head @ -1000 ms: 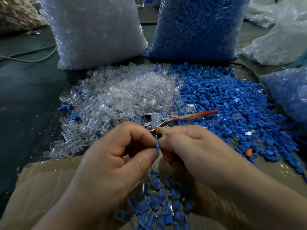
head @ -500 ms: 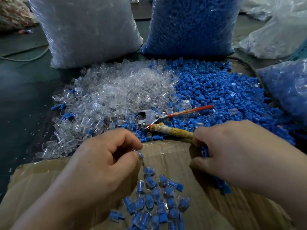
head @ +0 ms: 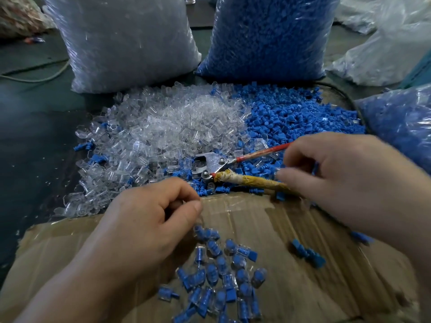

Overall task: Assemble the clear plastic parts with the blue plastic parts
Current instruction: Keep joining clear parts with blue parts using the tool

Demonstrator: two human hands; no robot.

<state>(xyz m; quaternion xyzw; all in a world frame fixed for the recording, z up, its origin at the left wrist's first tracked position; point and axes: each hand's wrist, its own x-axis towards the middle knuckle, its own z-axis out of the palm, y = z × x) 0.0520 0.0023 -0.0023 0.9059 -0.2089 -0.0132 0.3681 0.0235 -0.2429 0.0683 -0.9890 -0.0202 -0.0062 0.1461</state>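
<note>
A heap of clear plastic parts (head: 175,127) lies beside a heap of blue plastic parts (head: 296,117). Several assembled clear-and-blue pieces (head: 221,266) lie on the cardboard sheet (head: 291,220) in front. My left hand (head: 149,224) hovers just above those pieces, fingers curled and thumb against the forefinger, with nothing visible between them. My right hand (head: 349,180) is over the near edge of the blue heap, blurred, fingers curled round a blue part (head: 314,167) that peeks out.
Metal pliers (head: 214,164) with one red and one yellow-wrapped handle lie between the heaps, under my right fingers. A loose blue part (head: 307,252) lies on the cardboard. Full bags of clear parts (head: 126,43) and blue parts (head: 268,36) stand behind, another blue bag (head: 401,122) at right.
My hands have parted. The right hand moved right and up to the blue heap; the small piece seen at my left fingertips is no longer visible.
</note>
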